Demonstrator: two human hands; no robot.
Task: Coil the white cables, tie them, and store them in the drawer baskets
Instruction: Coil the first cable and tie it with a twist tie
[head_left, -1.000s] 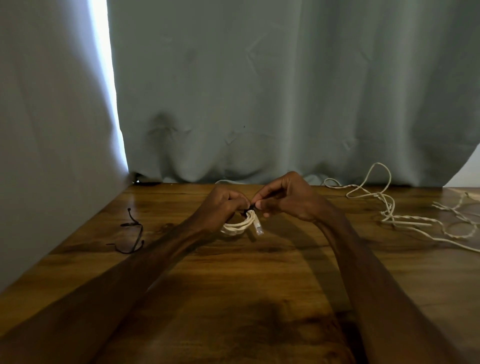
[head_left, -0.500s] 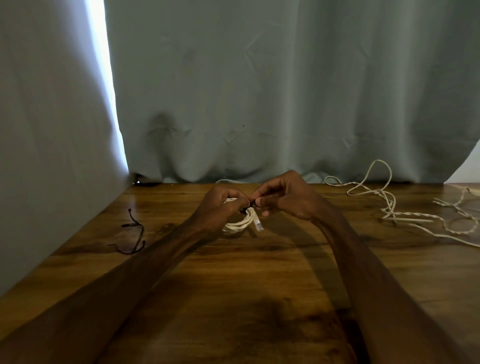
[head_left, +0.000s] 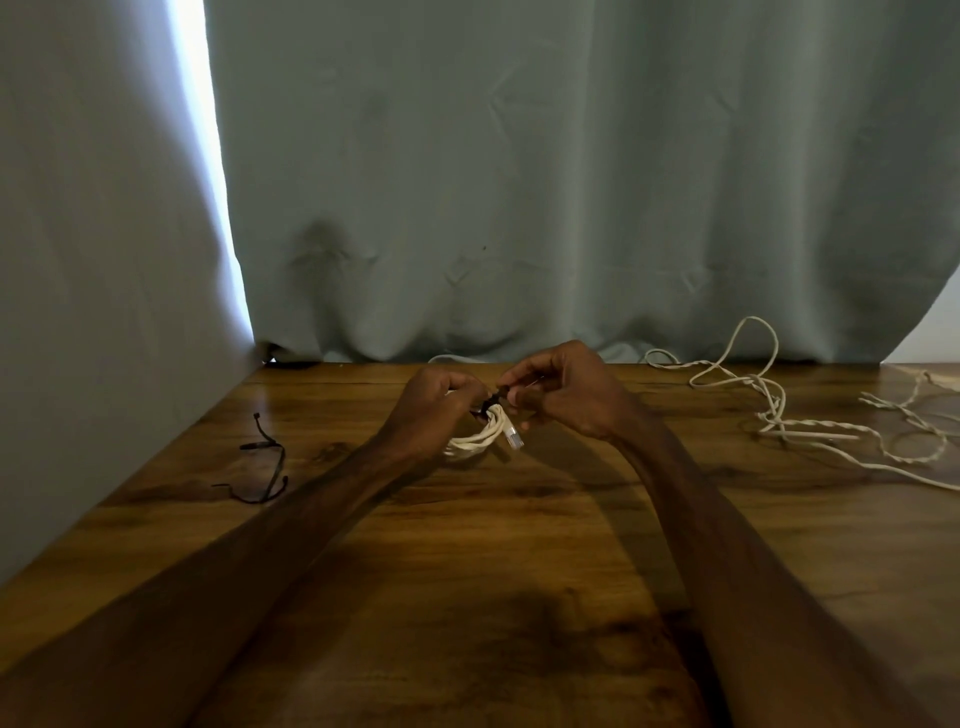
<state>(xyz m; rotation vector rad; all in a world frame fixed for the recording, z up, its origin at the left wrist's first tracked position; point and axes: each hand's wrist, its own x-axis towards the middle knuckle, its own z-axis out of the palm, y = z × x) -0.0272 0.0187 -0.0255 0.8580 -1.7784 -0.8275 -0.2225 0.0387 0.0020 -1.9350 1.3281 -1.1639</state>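
Note:
A small coil of white cable (head_left: 477, 439) with a clear plug end hangs just above the wooden table (head_left: 519, 519) near its far edge. My left hand (head_left: 434, 408) grips the coil from the left. A black tie (head_left: 491, 404) is wrapped around the top of the coil. My right hand (head_left: 561, 392) pinches the end of that tie with thumb and fingertips, right beside my left hand. Loose white cables (head_left: 789, 415) lie tangled on the table to the right. No drawer basket is in view.
Another black tie (head_left: 267, 467) lies on the table at the left, close to the grey curtain (head_left: 519, 182) that hangs behind and along the left side. A wall corner shows at the far right.
Both hands have stayed together over the coil, shifting only slightly as the fingers work the black tie. The loose cables have not moved.

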